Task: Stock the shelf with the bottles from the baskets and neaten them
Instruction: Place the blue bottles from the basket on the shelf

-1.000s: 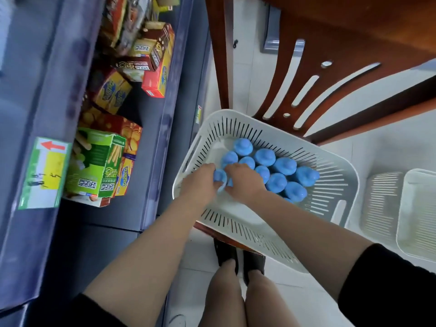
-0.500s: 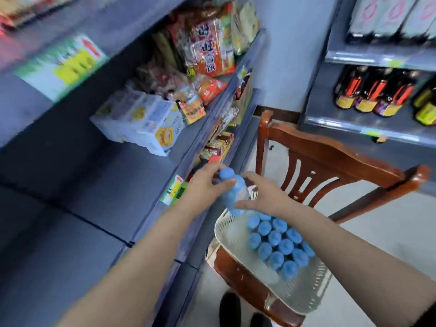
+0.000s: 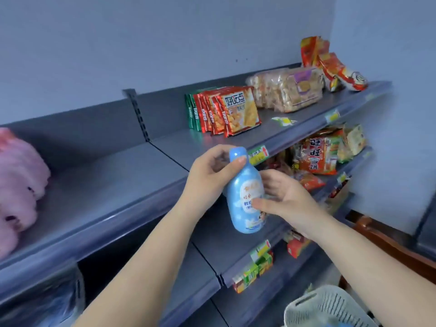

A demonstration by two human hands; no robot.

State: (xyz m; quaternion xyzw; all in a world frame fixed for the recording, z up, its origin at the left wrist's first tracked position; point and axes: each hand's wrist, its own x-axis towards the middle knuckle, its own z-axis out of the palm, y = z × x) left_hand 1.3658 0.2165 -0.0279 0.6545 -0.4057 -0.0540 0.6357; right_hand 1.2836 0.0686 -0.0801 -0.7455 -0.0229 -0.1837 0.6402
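Since the earlier frames the blue bottle (image 3: 245, 194) has come up out of the white basket (image 3: 325, 308) and now sits in front of the grey shelf's (image 3: 122, 175) front edge, both hands on it. Left hand (image 3: 210, 175) grip: fingers and thumb curled round the bottle's neck and upper body, thumb tip just under the blue cap. Right hand (image 3: 283, 199) grip: thumb pressed across the label front, fingers wrapped behind the bottle body. Bottle is roughly upright, tilted slightly with the cap toward the left, held in the air, not touching the shelf. Basket now only shows at the bottom right corner of the view, well below the hands, contents mostly cut off. On the shelf board, toward its right end: a row of red and green cracker packs (image 3: 224, 109) standing on edge, then clear bags of biscuits (image 3: 287, 88), then red snack bags (image 3: 330, 64) at the far right end. Pink soft packs (image 3: 18, 185) at the shelf's left end. Yellow-green price tag (image 3: 258, 155) on the front edge, just right of the bottle cap. Lower shelves carry more snack packs, blurred.
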